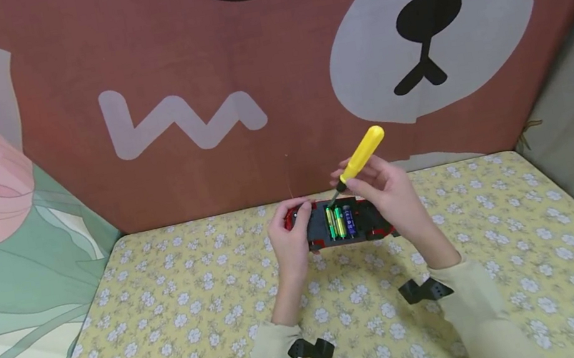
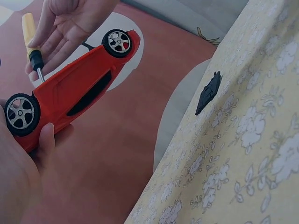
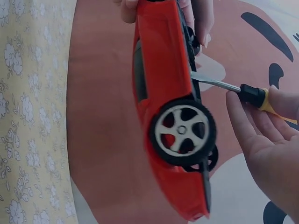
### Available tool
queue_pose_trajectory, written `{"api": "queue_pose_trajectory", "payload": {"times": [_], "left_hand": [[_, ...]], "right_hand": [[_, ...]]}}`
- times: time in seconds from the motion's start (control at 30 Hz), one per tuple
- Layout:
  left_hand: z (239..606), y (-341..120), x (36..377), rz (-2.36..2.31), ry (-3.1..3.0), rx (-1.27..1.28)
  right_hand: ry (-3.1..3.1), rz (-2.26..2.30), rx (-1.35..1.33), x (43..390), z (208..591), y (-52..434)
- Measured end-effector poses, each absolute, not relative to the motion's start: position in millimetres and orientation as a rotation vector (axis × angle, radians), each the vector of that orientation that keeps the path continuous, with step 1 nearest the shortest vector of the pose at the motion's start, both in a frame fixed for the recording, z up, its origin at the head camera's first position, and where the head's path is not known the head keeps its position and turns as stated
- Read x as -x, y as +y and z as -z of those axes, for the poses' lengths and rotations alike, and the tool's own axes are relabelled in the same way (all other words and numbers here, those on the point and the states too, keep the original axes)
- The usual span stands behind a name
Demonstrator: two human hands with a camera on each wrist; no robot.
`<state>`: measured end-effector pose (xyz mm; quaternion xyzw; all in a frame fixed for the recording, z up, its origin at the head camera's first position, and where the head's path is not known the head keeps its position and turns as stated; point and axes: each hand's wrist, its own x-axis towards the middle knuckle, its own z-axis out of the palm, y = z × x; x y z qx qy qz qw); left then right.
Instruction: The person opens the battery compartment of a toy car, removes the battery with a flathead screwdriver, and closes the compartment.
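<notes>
— How many cars have you got there?

— One car (image 1: 341,224), belly up. I count three batteries (image 1: 340,222) in its open bay.

— Tools?

— One screwdriver (image 1: 360,158).

— Wheels?

— Two wheels (image 2: 21,113) show on the side my left wrist camera sees.

— Anything loose on the table?

— One small black piece (image 2: 208,92) lying on the tablecloth (image 1: 172,312). And two hands, both mine: my left hand (image 1: 291,243) and my right hand (image 1: 387,191).
</notes>
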<state>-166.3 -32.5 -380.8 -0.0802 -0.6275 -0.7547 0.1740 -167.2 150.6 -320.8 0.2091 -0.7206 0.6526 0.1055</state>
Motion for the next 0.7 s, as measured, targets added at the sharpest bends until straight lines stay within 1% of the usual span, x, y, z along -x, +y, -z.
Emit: {"api": "queue_pose_trajectory", "payload": {"times": [0.43, 0.7], "left_hand": [[380.7, -32.7, 167.2, 2.145, -1.731, 0.285], [382.2, -31.7, 166.5, 2.1, -1.773, 0.312]], "right_hand": [[-2.028, -2.096, -0.459, 171.2, 328.6, 153.8], [-2.057, -2.138, -0.306, 174.7, 328.8, 156.9]]}}
